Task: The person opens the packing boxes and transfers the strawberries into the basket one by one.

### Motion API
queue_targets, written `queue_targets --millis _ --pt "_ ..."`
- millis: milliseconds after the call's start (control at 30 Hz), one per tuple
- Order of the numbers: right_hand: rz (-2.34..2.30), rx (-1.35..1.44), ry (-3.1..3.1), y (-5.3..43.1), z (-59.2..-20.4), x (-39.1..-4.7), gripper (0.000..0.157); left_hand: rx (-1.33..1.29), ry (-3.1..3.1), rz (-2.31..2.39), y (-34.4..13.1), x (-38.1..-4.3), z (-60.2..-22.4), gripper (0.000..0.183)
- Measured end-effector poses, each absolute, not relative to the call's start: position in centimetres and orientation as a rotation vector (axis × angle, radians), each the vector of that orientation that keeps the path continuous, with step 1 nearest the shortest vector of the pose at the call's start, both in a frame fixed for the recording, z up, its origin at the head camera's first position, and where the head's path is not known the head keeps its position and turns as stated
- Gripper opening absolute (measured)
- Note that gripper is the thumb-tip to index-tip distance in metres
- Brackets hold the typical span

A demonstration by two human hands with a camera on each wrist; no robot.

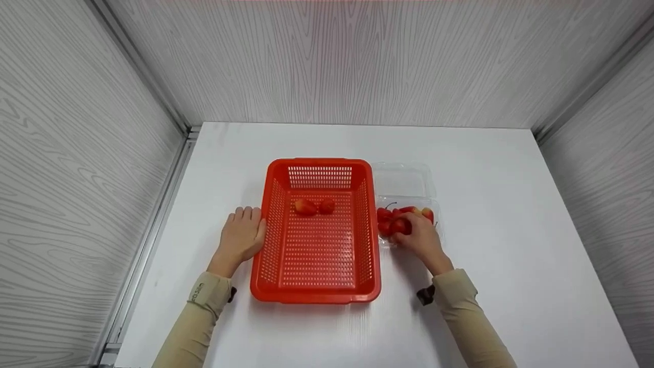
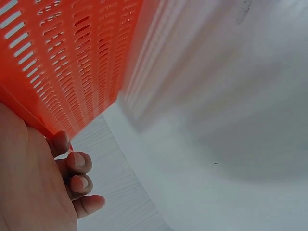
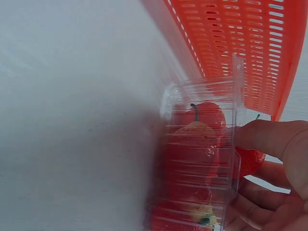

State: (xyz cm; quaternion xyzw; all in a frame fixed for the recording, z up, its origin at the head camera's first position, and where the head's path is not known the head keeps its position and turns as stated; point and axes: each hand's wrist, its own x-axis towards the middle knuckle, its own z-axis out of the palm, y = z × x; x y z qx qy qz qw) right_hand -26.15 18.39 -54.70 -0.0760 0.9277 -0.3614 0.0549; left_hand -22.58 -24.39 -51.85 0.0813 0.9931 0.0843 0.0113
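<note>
My left hand [image 1: 242, 233] rests against the left rim of a red perforated plastic basket [image 1: 315, 295], its fingers loosely bent along the outside in the left wrist view. To the right of the basket, my right hand [image 1: 420, 236] pinches a round red fruit [image 1: 400, 226] between thumb and fingers, over a clear plastic box [image 3: 197, 89]. A green stem shows near that fruit in the right wrist view. Several more red and yellowish fruits [image 3: 192, 154] lie in the box. Inside the basket, a red-yellow fruit [image 1: 305, 207] sits beside a smaller red one [image 1: 327, 206].
Behind the box's fruit-filled half, its clear lid [image 1: 403, 180] lies folded back on the white table [image 1: 490, 204]. Grey wood-grained panels [image 1: 327, 66] stand at the back and both sides. A metal rail [image 1: 148, 240] runs along the left edge.
</note>
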Motion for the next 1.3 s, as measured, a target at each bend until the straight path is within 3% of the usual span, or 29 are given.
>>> queue_targets --millis 633,933,1300 --pt "-1.135 -0.277 2.944 18.1 -51.2 -27.0 0.036 0.254 3.086 0.260 -24.3 -22.7 -51.8 0.030" --pt "-1.384 -0.425 2.904 15.1 -48.4 -28.6 0.034 0.256 3.067 0.272 -24.6 -22.7 -51.6 0.031" --pt "-1.492 -0.601 2.824 11.2 -47.6 -29.9 0.035 0.266 3.065 0.303 -24.2 -22.9 -51.7 0.030"
